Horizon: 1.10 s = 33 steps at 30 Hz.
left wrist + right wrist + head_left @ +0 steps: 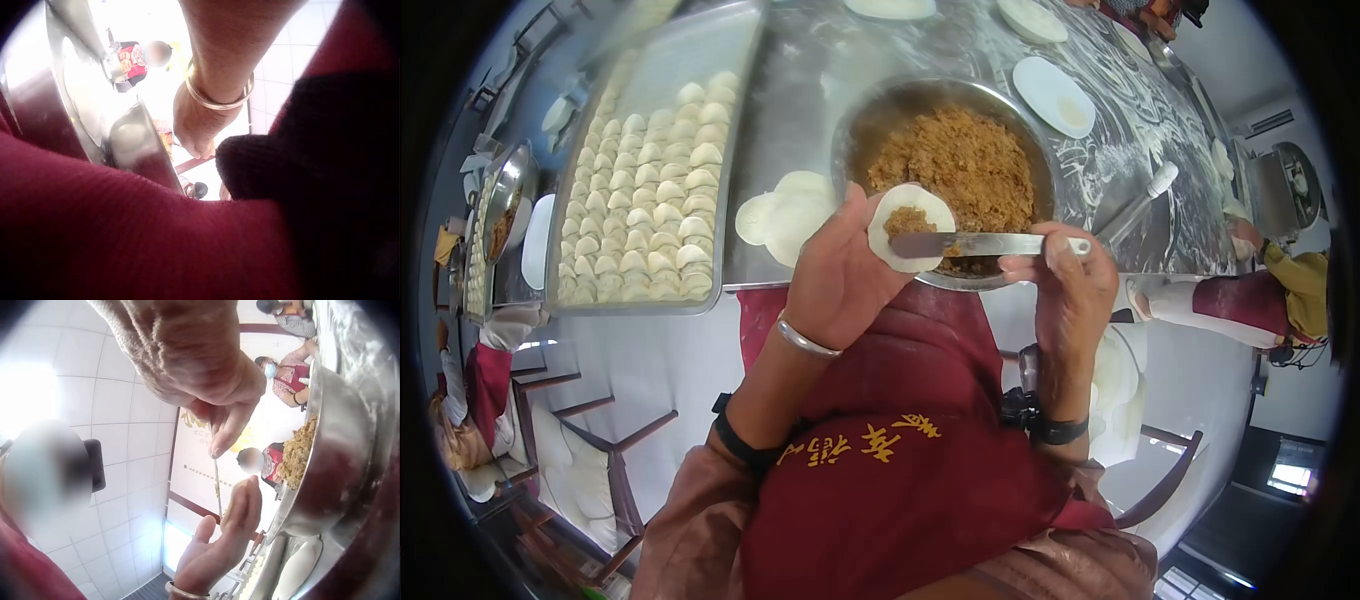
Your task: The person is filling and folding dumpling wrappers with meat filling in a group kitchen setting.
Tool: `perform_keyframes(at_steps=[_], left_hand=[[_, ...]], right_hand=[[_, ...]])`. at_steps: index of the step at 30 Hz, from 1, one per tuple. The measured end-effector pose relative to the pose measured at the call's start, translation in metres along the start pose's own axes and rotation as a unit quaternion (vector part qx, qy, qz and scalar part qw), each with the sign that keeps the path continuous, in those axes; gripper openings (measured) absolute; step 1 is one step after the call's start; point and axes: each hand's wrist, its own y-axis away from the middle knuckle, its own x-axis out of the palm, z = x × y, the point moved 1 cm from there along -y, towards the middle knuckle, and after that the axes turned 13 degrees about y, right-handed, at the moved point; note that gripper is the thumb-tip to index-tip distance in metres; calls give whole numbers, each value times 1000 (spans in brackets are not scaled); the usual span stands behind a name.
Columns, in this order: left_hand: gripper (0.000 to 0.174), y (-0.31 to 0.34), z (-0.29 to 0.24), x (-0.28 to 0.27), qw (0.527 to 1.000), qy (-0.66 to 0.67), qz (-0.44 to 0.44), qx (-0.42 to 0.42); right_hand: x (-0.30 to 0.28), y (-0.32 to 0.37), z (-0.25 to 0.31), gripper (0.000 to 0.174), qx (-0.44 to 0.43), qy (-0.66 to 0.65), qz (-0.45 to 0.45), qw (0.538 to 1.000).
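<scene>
The left hand (835,270) holds a round dough wrapper (882,222) with brown filling (908,220) on it; in the right wrist view its thumb stands apart from the wrapper (235,503). Between thumb and fingers, the right hand (1072,285) grips the handle end of a flat metal spatula (990,243), whose blade tip lies at the filling. Just behind both hands is a metal bowl (847,140) of brown filling mix. In the left wrist view, sleeve and cloth cover much of the frame, and part of the left hand (201,125) shows below a bracelet.
A metal tray (735,150) with rows of folded dumplings stands left. Loose wrappers (785,215) lie between tray and bowl. Behind the bowl are a white oval dish (1052,95) and floury metal tabletop (1145,110); a white-handled tool (1140,203) lies right. Other people stand at the sides.
</scene>
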Motion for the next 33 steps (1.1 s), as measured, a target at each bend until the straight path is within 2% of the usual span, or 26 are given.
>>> perform_keyframes(at_steps=[8,11,15,17,19,23,28,31,33], left_hand=[[65,11,6,4,1000,-5,-4,-22],[62,8,3,5,1000,20,-14,4],[67,-5,5,12,998,53,19,22],[72,-10,9,15,996,67,50,21],[74,-11,15,23,995,82,35,41],[77,-4,15,33,995,73,35,55],[79,2,6,32,993,73,51,77],[75,3,-1,29,992,66,39,100],[73,2,-2,30,992,62,26,102]], right_hand=[[-10,-14,-10,23,23,21,-21,999],[-17,-15,-6,23,-7,11,-90,996],[-1,-9,-12,24,18,-195,-41,980],[13,-2,-23,25,81,-286,0,955],[24,3,-26,26,130,-304,1,944],[26,5,-33,27,174,-316,-8,933],[1,5,-45,28,143,-268,-15,953],[-21,5,-44,28,115,-275,-50,953],[-21,6,-31,31,51,-248,-81,964]])
